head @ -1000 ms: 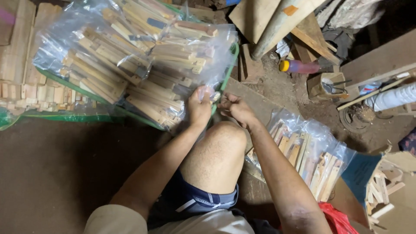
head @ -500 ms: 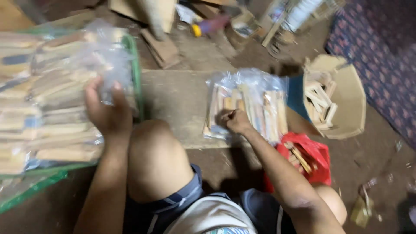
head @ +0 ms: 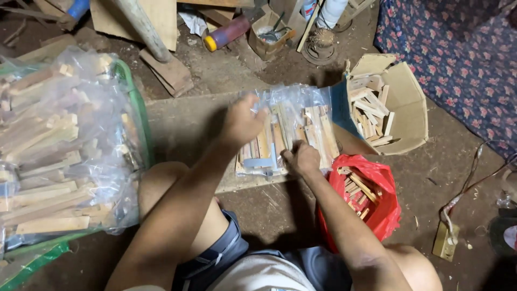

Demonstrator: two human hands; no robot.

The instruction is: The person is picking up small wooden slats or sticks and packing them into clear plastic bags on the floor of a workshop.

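Note:
A clear plastic bag of short wooden sticks [head: 309, 116] lies on a flat board [head: 180, 126] in front of my knee. My left hand [head: 240, 123] reaches across and grips the bag's upper left part. At the bag's near edge, my right hand [head: 302, 158] pinches the plastic with curled fingers. To the left, larger clear bags of wooden sticks [head: 59, 145] fill a green crate [head: 141, 121], apart from both hands.
A red plastic bag [head: 385, 207] with sticks lies by my right arm. An open cardboard box [head: 409, 102] of sticks stands at the right, a floral cloth [head: 458, 48] beyond it. Planks, a yellow-capped bottle [head: 225, 34] and a small box lie at the back. A power strip [head: 445, 241] lies on the floor.
My left hand left the big bags in the green crate and moved right onto the small bag. My right hand went from the crate side to the small bag's near edge.

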